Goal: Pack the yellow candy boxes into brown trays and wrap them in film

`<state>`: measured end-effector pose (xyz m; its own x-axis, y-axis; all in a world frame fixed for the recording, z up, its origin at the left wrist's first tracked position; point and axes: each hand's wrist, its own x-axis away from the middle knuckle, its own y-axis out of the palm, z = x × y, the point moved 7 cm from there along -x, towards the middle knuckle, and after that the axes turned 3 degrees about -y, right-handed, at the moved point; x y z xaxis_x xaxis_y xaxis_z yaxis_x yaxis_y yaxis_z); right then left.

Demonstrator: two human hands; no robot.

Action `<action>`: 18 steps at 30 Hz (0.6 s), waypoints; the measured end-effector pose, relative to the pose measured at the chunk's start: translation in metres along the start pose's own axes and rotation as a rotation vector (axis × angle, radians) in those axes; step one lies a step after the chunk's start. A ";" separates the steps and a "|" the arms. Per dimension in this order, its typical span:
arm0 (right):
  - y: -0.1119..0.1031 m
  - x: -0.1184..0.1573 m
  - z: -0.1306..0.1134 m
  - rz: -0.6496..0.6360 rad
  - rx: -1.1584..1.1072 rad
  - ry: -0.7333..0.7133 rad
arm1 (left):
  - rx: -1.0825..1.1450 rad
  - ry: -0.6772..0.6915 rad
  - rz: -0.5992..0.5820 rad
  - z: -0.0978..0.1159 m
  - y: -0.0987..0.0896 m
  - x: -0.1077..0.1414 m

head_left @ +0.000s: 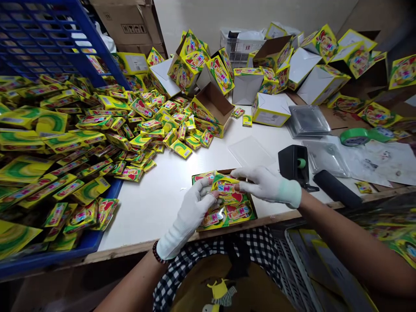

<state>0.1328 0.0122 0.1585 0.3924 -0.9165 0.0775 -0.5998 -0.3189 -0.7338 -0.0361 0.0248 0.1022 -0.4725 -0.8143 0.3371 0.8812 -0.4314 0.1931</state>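
Observation:
Near the table's front edge lies a display box (pixel 254 212) filled with small yellow and green packets (pixel 239 211) printed with red fruit. My left hand (pixel 195 206), in a white glove with bare fingertips, rests over the box's left part, its fingers bent around a packet. From the right, my right hand (pixel 264 184), gloved the same way, reaches over the box's back right corner. Its fingers are curled toward a packet (pixel 224 187) between the hands, with thumb and index near its right end. Whether the right fingertips grip it is hard to tell.
A large pile of small packets (pixel 143 125) covers the left, partly in a blue crate (pixel 110 203). Open cartons (pixel 212 108) stand behind. A clear sheet (pixel 250 151), tape dispenser (pixel 294 164), black case (pixel 337 189), plastic lids (pixel 307 120) and green tape (pixel 354 137) lie right.

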 end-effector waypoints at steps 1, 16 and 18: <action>-0.005 -0.001 0.004 -0.047 0.068 0.041 | -0.044 0.020 0.022 0.004 -0.003 -0.001; 0.009 0.015 -0.019 0.222 0.230 -0.067 | -0.705 0.287 -0.066 0.008 0.026 0.003; 0.010 0.017 -0.025 0.089 0.241 -0.152 | -0.844 0.329 -0.171 0.011 0.036 0.005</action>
<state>0.1163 -0.0122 0.1696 0.4564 -0.8859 -0.0829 -0.4612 -0.1559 -0.8735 -0.0065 0.0097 0.1213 -0.6838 -0.7271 0.0615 0.5775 -0.5908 -0.5634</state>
